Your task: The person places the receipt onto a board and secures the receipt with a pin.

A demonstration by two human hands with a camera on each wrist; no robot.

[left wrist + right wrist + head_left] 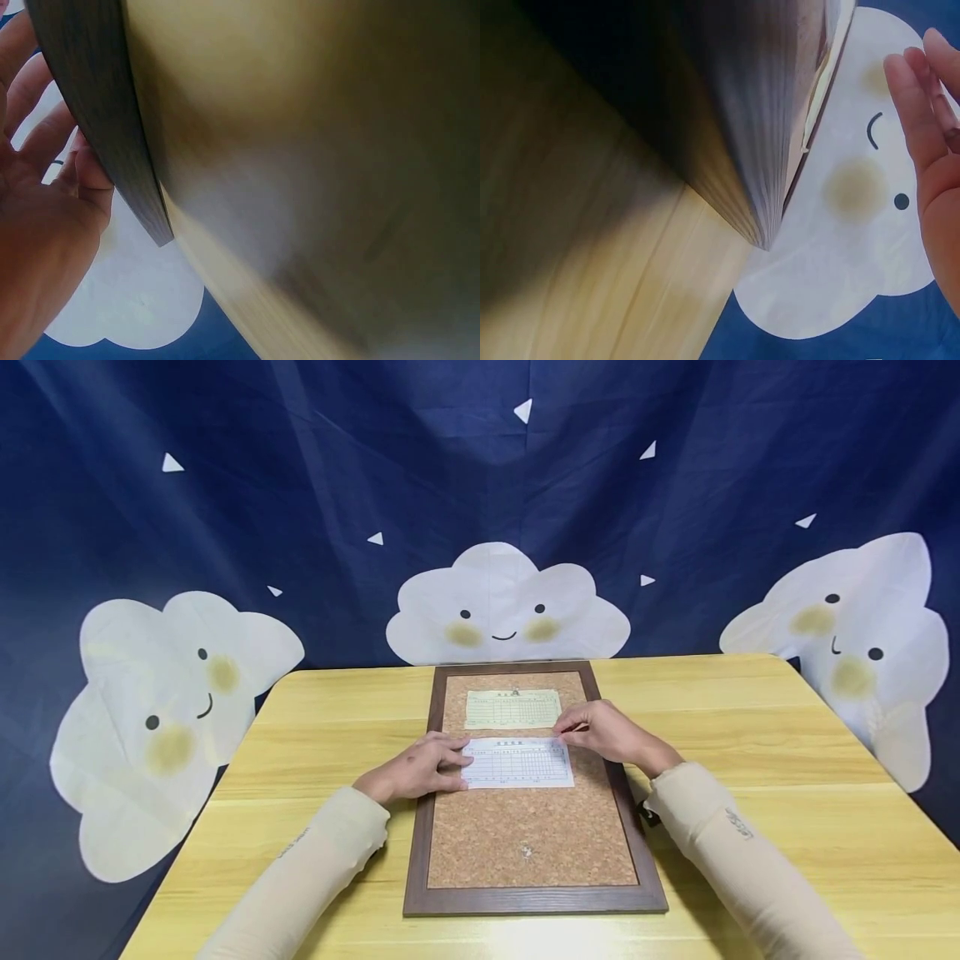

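Note:
A white printed form slip [517, 764] lies across the middle of the cork board [525, 827]. My left hand [420, 766] rests at the slip's left edge, fingers spread and their tips on the paper; in the left wrist view that hand [45, 172] shows beyond the frame's dark side. My right hand [609, 732] has its thumb and fingertips drawn together right at the slip's upper right corner; I cannot tell what is between them. A pale yellow-green form slip [512, 710] lies just above the white one, a small clear fastener [515, 692] at its top edge.
The board's dark wooden frame [536, 900] lies on a yellow wood-grain table [750, 727]. Small clear pieces [527, 852] sit on the lower cork. A dark blue cloth [450, 460] with smiling clouds hangs behind the table.

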